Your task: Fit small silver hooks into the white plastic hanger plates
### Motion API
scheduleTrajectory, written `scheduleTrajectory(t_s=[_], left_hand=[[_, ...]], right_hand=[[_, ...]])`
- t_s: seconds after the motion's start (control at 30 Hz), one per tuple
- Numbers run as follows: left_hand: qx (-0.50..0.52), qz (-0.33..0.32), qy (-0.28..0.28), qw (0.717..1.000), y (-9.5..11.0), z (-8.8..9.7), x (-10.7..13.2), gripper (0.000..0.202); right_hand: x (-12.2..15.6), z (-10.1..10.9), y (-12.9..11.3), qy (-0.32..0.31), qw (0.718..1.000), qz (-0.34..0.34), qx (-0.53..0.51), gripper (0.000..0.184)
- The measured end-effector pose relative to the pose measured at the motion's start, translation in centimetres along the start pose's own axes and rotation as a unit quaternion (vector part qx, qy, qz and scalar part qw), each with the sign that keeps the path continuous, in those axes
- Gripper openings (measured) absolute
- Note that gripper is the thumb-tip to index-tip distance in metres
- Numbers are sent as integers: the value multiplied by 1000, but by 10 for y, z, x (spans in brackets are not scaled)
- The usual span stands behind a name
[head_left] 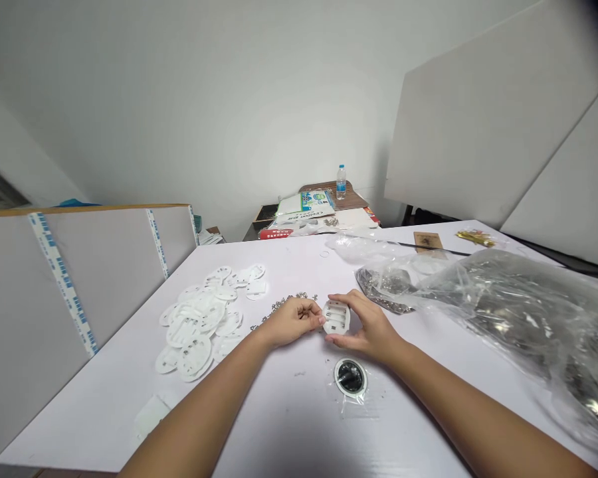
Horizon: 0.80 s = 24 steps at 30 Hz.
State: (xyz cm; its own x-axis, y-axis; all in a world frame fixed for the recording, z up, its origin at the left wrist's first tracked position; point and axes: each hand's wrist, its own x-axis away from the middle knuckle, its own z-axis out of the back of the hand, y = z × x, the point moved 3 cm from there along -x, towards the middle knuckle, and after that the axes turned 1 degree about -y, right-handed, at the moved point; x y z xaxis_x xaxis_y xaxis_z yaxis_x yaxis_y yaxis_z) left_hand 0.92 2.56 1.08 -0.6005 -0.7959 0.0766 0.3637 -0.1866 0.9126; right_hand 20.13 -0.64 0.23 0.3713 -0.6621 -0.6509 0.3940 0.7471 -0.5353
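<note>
While left hand (294, 320) pinches white oval holder (336, 317), right hand (366, 325) grips opposite edge.

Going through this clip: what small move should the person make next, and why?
Probably the left hand should take one of the small metal parts beside it: the right hand already grips the white oval plastic piece, whose dark slots appear unfilled, though that is hard to tell.

L hand (292, 322) & R hand (369, 326) both bare, slim.
</note>
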Motion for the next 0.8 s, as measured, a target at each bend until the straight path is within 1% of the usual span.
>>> scheduleTrajectory(t_s=[0.1, 0.2, 0.27, 0.4, 0.5, 0.63, 0.8], left_hand=[[-91, 7, 20, 996, 5, 7, 6, 36], [-167, 14, 17, 986, 7, 12, 11, 33], [-216, -6, 20, 976, 8, 14, 13, 27], [-293, -77, 22, 953, 8, 11, 10, 18], [-324, -104, 28, 940, 4, 6, 6, 20], [-346, -133, 13, 929, 1, 0, 3, 21], [-354, -134, 19, 926, 0, 0, 3, 22]], right_hand=[[1, -1, 7, -32, 997, -65, 24, 65], [2, -5, 8, -74, 991, -103, 40, 64], [3, -7, 7, -98, 987, -114, 48, 64], [2, -9, 5, -126, 984, -113, 57, 62], [1, -10, 5, -132, 983, -104, 67, 58], [0, -13, 6, -132, 983, -102, 75, 54], [-1, -15, 7, -124, 983, -117, 66, 48]])
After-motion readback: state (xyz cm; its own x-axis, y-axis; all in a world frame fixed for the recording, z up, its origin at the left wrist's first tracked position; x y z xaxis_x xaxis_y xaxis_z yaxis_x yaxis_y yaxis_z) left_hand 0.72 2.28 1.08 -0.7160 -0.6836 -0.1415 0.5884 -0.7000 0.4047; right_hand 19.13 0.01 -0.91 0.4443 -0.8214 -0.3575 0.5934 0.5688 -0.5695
